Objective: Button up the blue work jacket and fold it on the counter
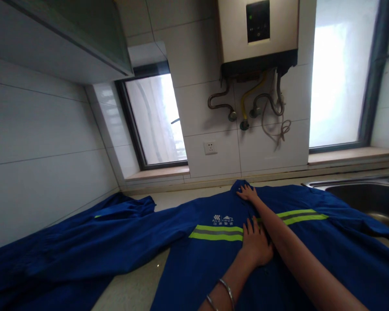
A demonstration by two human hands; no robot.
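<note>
A blue work jacket lies spread front side up on the counter, its collar toward the wall. Yellow-green and grey reflective bands cross its chest, and a white logo is printed above the left-hand band. My left hand, with two bangles on the wrist, rests flat on the jacket's front by the band, fingers apart. Farther up, my right hand lies on the cloth at the collar with its fingers spread. One sleeve stretches left, the other right toward the sink.
More blue cloth lies on the counter at the left. A metal sink is set in at the right. On the wall hang a water heater with hoses and a socket. A cabinet juts out at the upper left.
</note>
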